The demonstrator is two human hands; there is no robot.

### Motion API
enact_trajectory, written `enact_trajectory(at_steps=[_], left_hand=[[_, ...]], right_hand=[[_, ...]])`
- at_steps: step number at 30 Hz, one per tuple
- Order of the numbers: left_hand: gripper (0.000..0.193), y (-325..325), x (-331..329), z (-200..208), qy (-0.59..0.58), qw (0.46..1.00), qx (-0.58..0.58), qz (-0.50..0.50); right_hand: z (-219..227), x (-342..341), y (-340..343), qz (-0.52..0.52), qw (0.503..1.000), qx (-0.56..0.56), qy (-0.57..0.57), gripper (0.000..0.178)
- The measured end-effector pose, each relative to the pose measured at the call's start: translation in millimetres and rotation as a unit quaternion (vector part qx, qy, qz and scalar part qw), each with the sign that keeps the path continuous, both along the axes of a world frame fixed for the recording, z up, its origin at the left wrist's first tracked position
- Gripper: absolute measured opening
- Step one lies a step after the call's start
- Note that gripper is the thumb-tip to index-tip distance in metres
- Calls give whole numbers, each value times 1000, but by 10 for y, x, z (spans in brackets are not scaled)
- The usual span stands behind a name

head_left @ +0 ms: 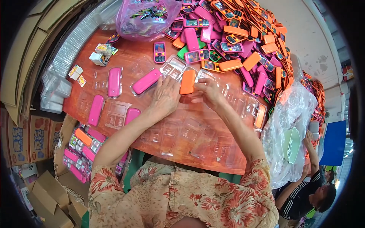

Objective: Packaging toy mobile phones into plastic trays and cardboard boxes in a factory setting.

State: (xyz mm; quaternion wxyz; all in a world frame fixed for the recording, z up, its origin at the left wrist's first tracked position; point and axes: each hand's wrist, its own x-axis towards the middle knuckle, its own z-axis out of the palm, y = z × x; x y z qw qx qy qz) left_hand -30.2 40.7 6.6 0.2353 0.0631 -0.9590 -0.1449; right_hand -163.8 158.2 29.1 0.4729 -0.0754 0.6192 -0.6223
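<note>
An orange toy phone [187, 81], back side up, lies in a clear plastic tray between my two hands. My left hand [166, 95] lies flat with its fingers stretched out, beside the orange phone and at the edge of another clear blister tray [173, 67]. Just right of the phone is my right hand [209, 92], its fingers bent and apart, with nothing seen in them. A pink toy phone [147, 81] sits in a tray left of my left hand. Farther left another pink phone [114, 82] rests in its tray.
Toy phones [232, 41] are heaped at the far right, with a pink plastic bag [147, 19] beside them. Nested clear trays [72, 53] line the left edge. A carton [81, 152] of packed phones stands at lower left. A co-worker [308, 193] is at the right.
</note>
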Motion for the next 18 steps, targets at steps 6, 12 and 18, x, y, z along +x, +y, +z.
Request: enact_trajectory(at_steps=[6, 12, 18], left_hand=[[17, -58, 16, 21, -23, 998, 58, -1], [21, 8, 14, 21, 49, 996, -73, 34], [30, 83, -59, -115, -45, 999, -1, -22]], right_hand=[[160, 101, -94, 215, 924, 190, 251, 52], [-4, -3, -138, 193, 702, 222, 649, 23], [-11, -739, -470, 109, 622, 202, 749, 37]])
